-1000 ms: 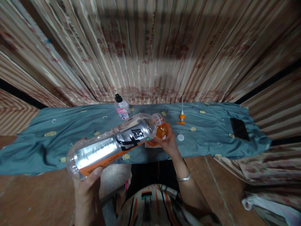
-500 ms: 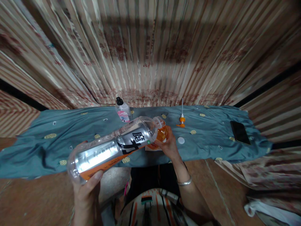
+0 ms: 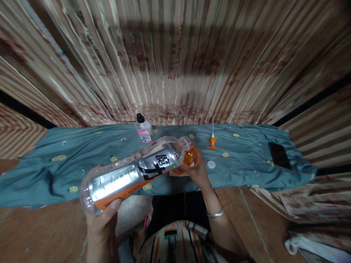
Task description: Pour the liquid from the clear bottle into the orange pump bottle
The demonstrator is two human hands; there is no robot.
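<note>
Plastic bottle (image 3: 133, 177) slanted in the left hand (image 3: 102, 217), its neck at an orange bottle (image 3: 189, 157)

The left hand gripped its base end and the right hand (image 3: 197, 171) gripped the orange bottle over the table (image 3: 241, 177); whether the necks touched, I could not tell. An orange-and-white pump (image 3: 212, 140) and a white disc (image 3: 211, 164) lay near the right hand, and a black-capped bottle (image 3: 144, 132) stood farther back
</note>
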